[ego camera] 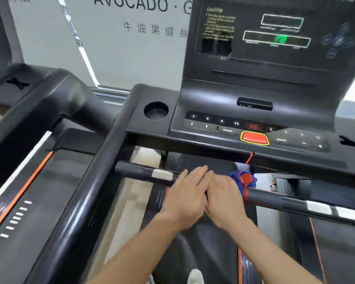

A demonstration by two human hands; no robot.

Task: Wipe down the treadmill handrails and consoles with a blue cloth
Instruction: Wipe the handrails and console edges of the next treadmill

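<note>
While the blue cloth lay bunched on the front handrail, whose long axis ran left to right, the right hand curled round it there, and the left hand rested with fairly straight fingers on that handrail, just beside.

The front handrail bears a bunched blue cloth, a red clip touching it.

Bunched blue cloth on black front handrail, below the console
</note>
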